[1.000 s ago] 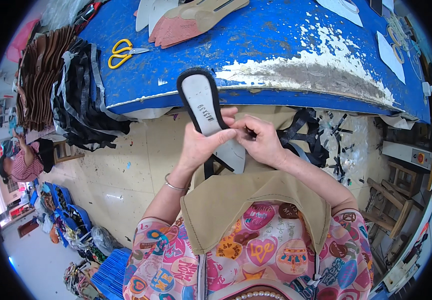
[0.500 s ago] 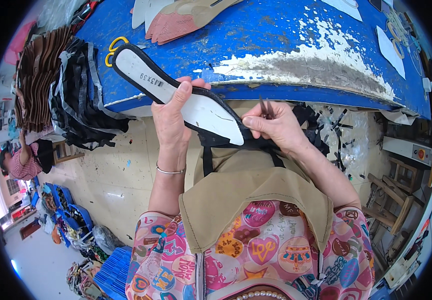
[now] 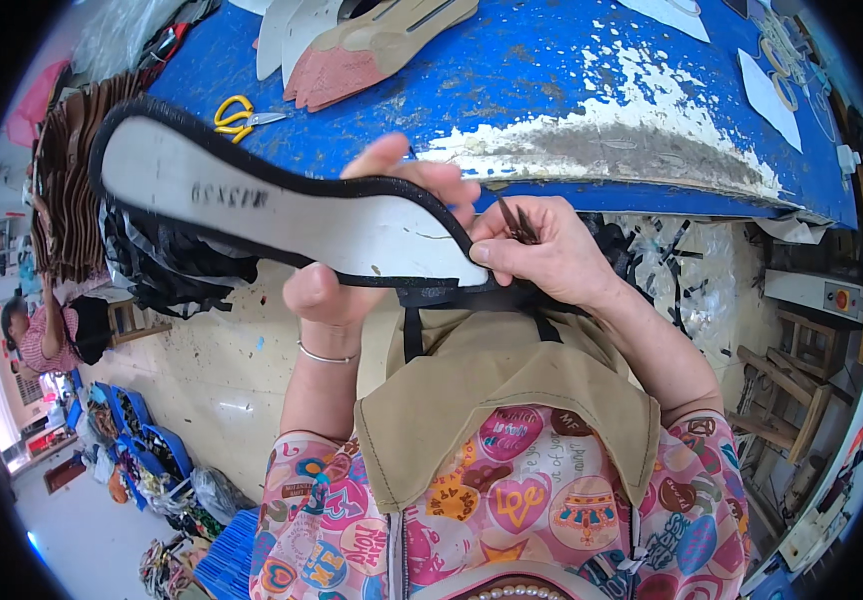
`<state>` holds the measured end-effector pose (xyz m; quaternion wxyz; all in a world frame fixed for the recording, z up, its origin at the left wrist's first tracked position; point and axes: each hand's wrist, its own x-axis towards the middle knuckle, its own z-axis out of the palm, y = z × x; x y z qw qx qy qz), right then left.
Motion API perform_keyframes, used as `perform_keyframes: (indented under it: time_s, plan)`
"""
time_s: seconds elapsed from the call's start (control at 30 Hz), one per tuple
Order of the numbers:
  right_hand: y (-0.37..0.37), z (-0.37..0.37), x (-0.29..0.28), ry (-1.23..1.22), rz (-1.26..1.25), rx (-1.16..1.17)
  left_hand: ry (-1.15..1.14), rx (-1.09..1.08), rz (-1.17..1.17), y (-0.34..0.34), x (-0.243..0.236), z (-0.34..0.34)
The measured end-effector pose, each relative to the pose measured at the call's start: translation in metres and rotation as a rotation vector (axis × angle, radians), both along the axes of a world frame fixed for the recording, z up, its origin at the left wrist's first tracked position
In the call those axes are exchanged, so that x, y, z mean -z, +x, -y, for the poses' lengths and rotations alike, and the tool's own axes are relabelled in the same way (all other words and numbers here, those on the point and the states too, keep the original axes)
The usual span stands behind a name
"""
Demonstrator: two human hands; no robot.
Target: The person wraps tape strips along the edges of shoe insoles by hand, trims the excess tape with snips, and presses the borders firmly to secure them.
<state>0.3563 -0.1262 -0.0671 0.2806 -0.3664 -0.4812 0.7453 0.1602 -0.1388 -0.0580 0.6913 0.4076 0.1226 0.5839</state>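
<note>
Slanting lengthwise, white sole (image 3: 302, 222) with narrow tip (image 3: 460, 268) pointing lower right, left hand (image 3: 354, 301) spread, right hand (image 3: 549, 252) pinching there

Toward ten o'clock we see a white shoe sole (image 3: 302, 222) edged in black; toward eleven, yellow-handled scissors (image 3: 239, 119); at twelve, a blue table (image 3: 517, 65) flaked with white; at six, our tan apron (image 3: 442, 385) over a pink shirt (image 3: 512, 505) patterned with multicoloured motifs
</note>
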Motion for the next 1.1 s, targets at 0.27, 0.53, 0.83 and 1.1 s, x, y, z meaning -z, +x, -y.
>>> perform_keyframes:
  time_s: [0.27, 0.53, 0.83, 1.1]
  plan:
    - [0.07, -0.033, 0.025, -0.025, 0.418, -0.577, -0.375, -0.323, 0.261, -0.031, 0.015, -0.025]
    - [0.082, -0.107, -0.027, 0.72, 0.527, 0.729, -0.554, -0.334, 0.545, -0.02, 0.038, -0.045]
    - [-0.023, -0.003, 0.071, -0.183, -0.204, -0.012, -0.586, -0.332, 0.613, -0.016, 0.039, -0.035]
    - [-0.043, -0.005, 0.072, -0.16, -0.511, 0.122, -0.571, -0.294, 0.603, -0.007, 0.042, -0.025]
